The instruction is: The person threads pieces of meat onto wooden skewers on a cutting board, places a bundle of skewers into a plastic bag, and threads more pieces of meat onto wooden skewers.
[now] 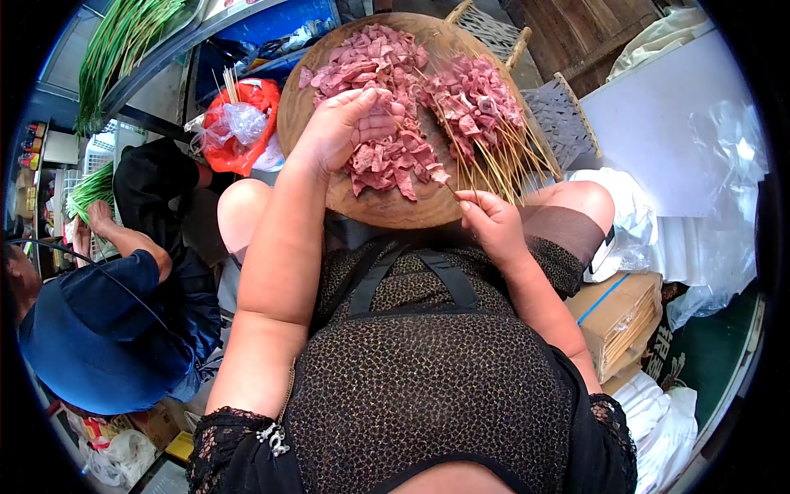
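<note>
A round wooden board (403, 214) carries a pile of thin pink meat slices (370, 62). My left hand (341, 128) reaches into this pile, thumb apart from the fingers, which lie against the slices; whether a slice is in the palm is unclear. My right hand (494, 222) pinches a thin bamboo skewer (451, 191) between thumb and fingertips, at the board's near edge. A small piece of meat sits at the skewer's upper end. On the board's right side lies a heap of filled meat skewers (477, 103), their bare sticks fanned toward me.
A red plastic bag (247, 123) with sticks upright in it stands left of the board. At far left, a co-worker in dark blue (107, 329) handles green stalks (90, 193). Woven seats (564, 119) stand behind the board; cardboard (621, 317) lies to my right.
</note>
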### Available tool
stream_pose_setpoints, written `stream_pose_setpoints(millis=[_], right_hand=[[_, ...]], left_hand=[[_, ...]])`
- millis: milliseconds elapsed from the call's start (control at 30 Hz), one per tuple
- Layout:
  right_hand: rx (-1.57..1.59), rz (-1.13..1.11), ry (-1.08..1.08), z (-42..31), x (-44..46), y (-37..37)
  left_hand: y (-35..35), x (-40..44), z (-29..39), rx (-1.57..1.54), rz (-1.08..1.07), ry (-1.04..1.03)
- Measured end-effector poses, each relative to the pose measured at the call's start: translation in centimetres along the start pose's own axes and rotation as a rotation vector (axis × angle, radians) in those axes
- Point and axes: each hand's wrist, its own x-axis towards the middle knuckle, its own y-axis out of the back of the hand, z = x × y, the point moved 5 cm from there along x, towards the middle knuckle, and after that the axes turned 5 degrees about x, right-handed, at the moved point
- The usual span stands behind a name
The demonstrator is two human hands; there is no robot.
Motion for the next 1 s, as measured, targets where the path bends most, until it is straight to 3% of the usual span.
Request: stream_pose_setpoints(millis=[367,533,833,933,1000], right_hand=[[-0.03,-0.017,-0.022,-0.8,-0.3,-0.8],[0.133,-0.053,-0.184,-0.5,-0.5,-1.2],[0.183,-0.028,-0.11,-0.4,0.8,-1.8],[0.246,-0.031,-0.098,-1.0,1.1,-2.1],[0.269,-0.025,-0.119,-1.1,1.2,-2.2]], left_hand=[[-0.3,-0.1,0.2,0.042,-0.019,0.037],[-0.4,-0.2,0.0,0.032,-0.034,0.044],[-0.5,-0.1,-1.2,0.136,-0.026,0.107],[-1.4,-0.3,-1.3,0.046,-0.088,0.093],[-2.3,-0.1,-1.3,-0.259,-0.158,0.009]])
